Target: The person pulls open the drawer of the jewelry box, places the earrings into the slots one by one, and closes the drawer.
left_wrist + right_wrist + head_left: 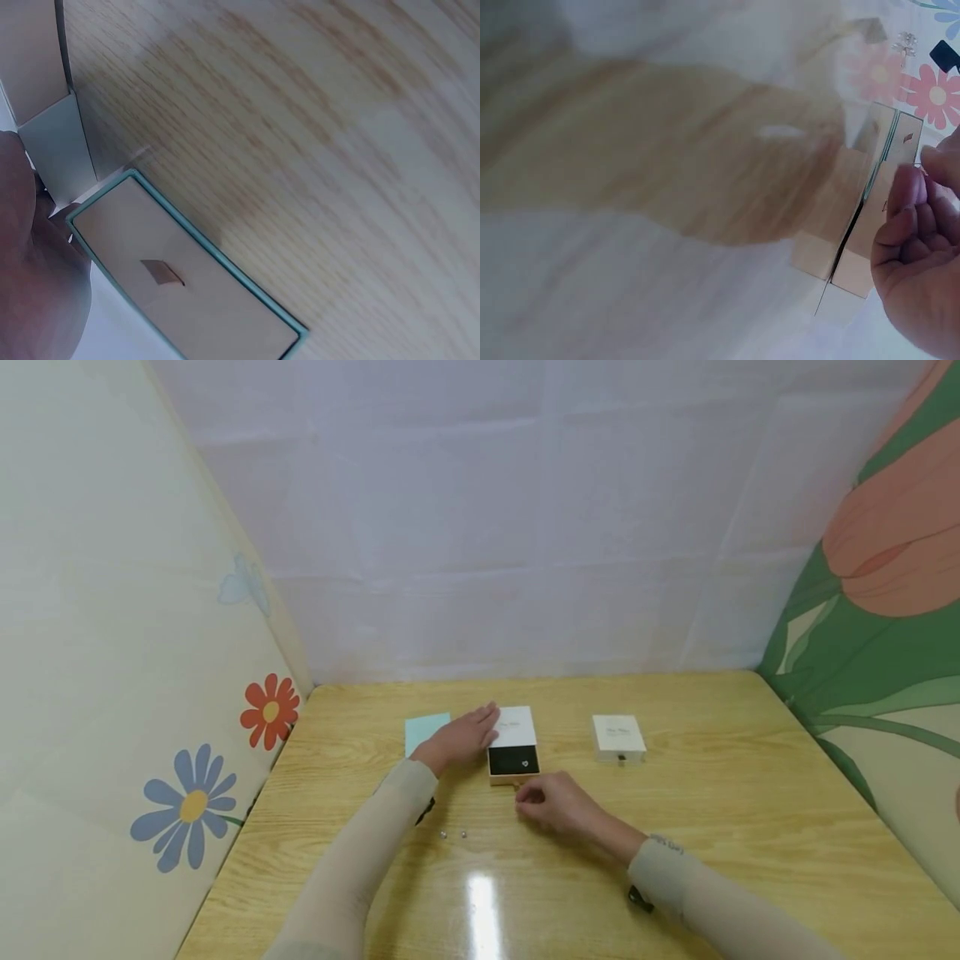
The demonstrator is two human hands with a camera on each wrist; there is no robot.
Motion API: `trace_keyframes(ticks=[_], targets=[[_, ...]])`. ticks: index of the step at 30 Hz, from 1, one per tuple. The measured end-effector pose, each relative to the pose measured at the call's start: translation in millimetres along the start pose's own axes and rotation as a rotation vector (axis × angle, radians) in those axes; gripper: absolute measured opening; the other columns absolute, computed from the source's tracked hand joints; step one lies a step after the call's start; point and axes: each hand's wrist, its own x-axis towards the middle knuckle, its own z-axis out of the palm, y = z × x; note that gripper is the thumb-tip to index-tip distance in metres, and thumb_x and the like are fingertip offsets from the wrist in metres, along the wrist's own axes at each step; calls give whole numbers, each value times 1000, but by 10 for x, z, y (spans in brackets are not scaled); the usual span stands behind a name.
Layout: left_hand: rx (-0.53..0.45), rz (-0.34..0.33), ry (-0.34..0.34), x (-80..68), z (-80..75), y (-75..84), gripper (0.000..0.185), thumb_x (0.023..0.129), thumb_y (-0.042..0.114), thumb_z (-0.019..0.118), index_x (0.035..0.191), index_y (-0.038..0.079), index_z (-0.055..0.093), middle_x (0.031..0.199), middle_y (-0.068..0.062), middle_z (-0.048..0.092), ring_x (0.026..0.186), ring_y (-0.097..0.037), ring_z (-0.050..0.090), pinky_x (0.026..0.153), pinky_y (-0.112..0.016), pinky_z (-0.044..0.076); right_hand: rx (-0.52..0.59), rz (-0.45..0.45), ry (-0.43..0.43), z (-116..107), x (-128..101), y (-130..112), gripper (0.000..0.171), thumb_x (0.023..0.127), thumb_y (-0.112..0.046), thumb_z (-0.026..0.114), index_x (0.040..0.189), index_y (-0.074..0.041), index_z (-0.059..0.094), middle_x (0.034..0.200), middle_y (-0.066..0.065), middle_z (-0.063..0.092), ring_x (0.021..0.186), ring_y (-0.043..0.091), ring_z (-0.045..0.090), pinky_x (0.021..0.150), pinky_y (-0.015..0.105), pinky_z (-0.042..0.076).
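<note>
A white sliding box [513, 725] sits at the middle of the table with its drawer [504, 782] part-way out. Black lining fills the drawer, and a small silver heart-shaped piece [525, 763] lies on it. My left hand [459, 739] rests against the left side of the box, fingers stretched forward over its edge. At the drawer's front, my right hand [553, 802] pinches with thumb and index finger at the small pull tab; the fingertips hide most of it. Partly behind my left hand is a teal box [426, 727], whose drawer front [202, 270] fills the lower left wrist view.
Two tiny silver pieces [453, 834] lie on the wooden table [720, 827], nearer me than the drawer. A second white box [618, 737], its drawer in, stands to the right. A pale cloth [525, 527] hangs behind the table, with flowered panels on both sides.
</note>
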Motion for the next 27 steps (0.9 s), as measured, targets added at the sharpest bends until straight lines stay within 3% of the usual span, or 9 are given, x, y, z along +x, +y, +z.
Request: trace_keyframes(ticks=[6, 21, 27], targets=[[-6, -12, -10, -9, -18, 25, 59, 113, 41, 22, 163, 13, 9, 171, -5, 6, 156, -23, 13, 128, -36, 15, 62, 27, 55, -44, 29, -46, 5, 90, -10, 76, 94, -11, 74, 81, -4, 67, 70, 11, 60, 58, 23, 55], [-2, -11, -12, 7, -12, 18, 59, 113, 40, 22, 163, 11, 10, 171, -6, 7, 156, -23, 13, 128, -37, 16, -32, -171, 258, -111, 148, -98, 7, 91, -11, 74, 97, -10, 77, 60, -8, 46, 54, 4, 39, 49, 19, 35], [3, -3, -4, 25, 19, -8, 59, 113, 40, 22, 163, 11, 11, 171, -6, 7, 156, -23, 14, 128, -37, 16, -49, -138, 277, -89, 254, -92, 5, 92, -15, 74, 96, -13, 78, 60, -8, 47, 54, 3, 39, 53, 20, 38]])
